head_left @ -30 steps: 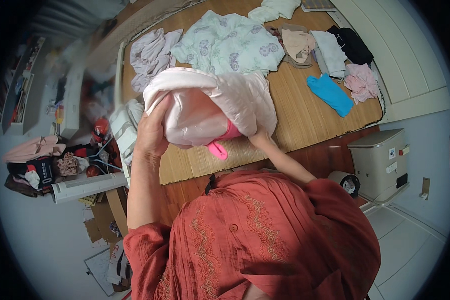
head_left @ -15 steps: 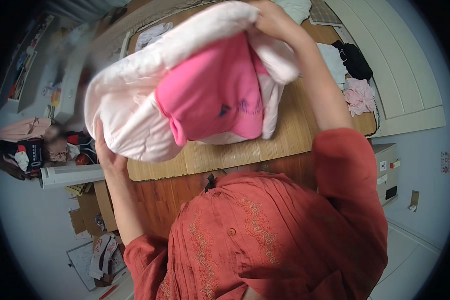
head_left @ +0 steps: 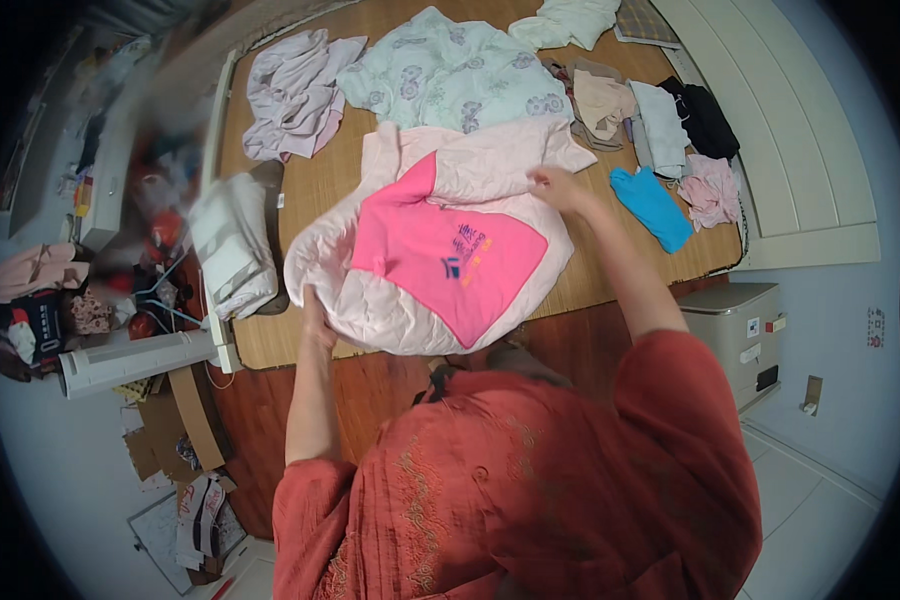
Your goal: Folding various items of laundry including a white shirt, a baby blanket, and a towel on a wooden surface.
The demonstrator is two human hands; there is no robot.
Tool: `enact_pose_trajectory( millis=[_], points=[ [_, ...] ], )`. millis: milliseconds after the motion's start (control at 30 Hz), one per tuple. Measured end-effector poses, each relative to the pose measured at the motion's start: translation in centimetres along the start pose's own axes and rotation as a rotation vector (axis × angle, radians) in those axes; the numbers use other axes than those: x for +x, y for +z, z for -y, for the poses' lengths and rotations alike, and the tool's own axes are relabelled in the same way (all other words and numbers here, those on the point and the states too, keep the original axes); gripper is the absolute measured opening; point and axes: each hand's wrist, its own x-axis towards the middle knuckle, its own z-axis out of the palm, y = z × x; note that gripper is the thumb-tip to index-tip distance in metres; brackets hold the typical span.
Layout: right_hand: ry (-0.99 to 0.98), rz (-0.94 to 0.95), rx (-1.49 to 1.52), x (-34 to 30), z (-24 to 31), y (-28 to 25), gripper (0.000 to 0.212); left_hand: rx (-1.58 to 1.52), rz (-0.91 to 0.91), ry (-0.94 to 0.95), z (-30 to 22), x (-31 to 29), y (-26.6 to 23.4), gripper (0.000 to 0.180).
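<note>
A pale pink padded garment [head_left: 335,305] with a bright pink printed panel [head_left: 450,255] lies spread over the near middle of the mat-topped bed, its near edge bulging past the bed's rim. At its near left edge, my left hand [head_left: 316,322] is closed on the padding, fingers partly hidden under the cloth. My right hand [head_left: 558,188] is at the garment's right side with bent fingers pinching the pale pink cloth. Just beyond the garment is a light green floral quilt [head_left: 450,75].
Lilac clothing [head_left: 295,95] and folded white cloth [head_left: 235,245] lie left on the bed mat [head_left: 580,285]. To the right are a blue folded cloth [head_left: 652,210], a pink crumpled cloth [head_left: 712,190] and black clothing [head_left: 705,120]. A beige cabinet [head_left: 720,330] stands near right.
The padded garment has come down from in front of me onto the bed, spreading out with its bright pink panel upward. Both hands have lowered, uncovering the quilt and clothes behind.
</note>
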Motion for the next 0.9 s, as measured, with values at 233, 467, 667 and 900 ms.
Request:
enact_pose_trajectory(
  millis=[233,467,667,900],
  points=[
    [0.108,0.044,0.006,2.2,-6.3,7.4,0.049,-0.181,-0.033,-0.053,4.4,2.1,-4.5,0.061],
    [-0.34,-0.2,-0.446,16.6,-2.6,13.1,0.076,-0.286,-0.211,0.053,6.9,1.1,-6.8,0.055],
    [-0.446,-0.024,-0.564,18.1,-5.4,16.2,0.015,-0.306,-0.283,0.033,8.0,1.9,-9.5,0.053],
    [-0.452,-0.154,-0.62,-1.5,-5.7,15.4,0.04,-0.407,-0.204,-0.02,7.9,3.7,-11.5,0.052]
  ],
)
